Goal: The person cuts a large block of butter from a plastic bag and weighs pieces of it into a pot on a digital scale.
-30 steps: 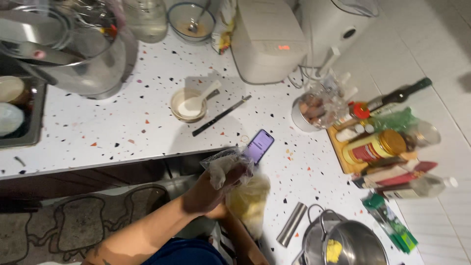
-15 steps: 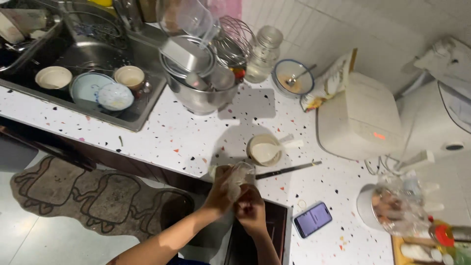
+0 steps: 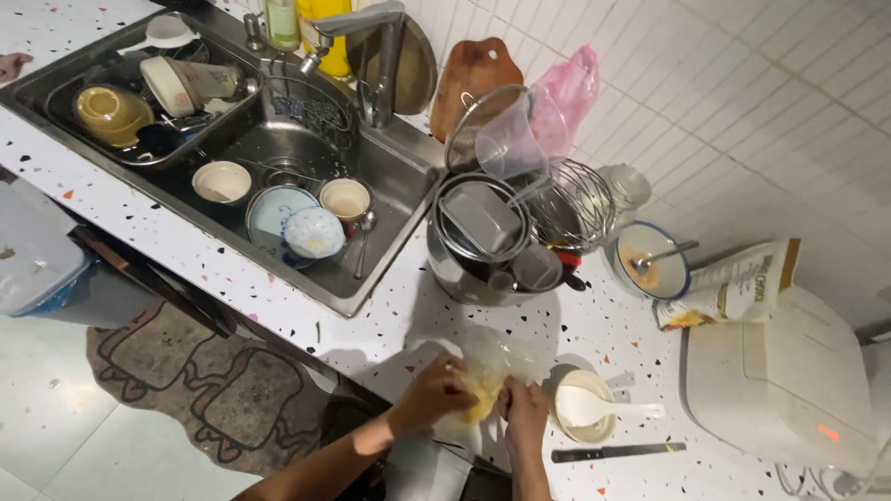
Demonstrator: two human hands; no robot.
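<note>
Both my hands grip a clear plastic bag [image 3: 497,364] with yellowish food inside, held just above the speckled white counter [image 3: 390,325]. My left hand [image 3: 436,390] holds the bag's left side, and my right hand [image 3: 525,408] pinches its right side. A small cream bowl [image 3: 585,427] with a white spoon lying across it sits just right of my right hand. A black-handled knife [image 3: 617,452] lies on the counter below that bowl.
A steel sink [image 3: 278,158] full of bowls and plates is at upper left. A big metal pot [image 3: 487,241] stacked with utensils, a whisk and a measuring jug stands behind the bag. A white appliance [image 3: 789,380] is at right, a patterned rug [image 3: 213,390] on the floor.
The view has swung left along the counter, from the phone and spice tray to the sink. My hands still hold the bag, now set beside the small bowl.
</note>
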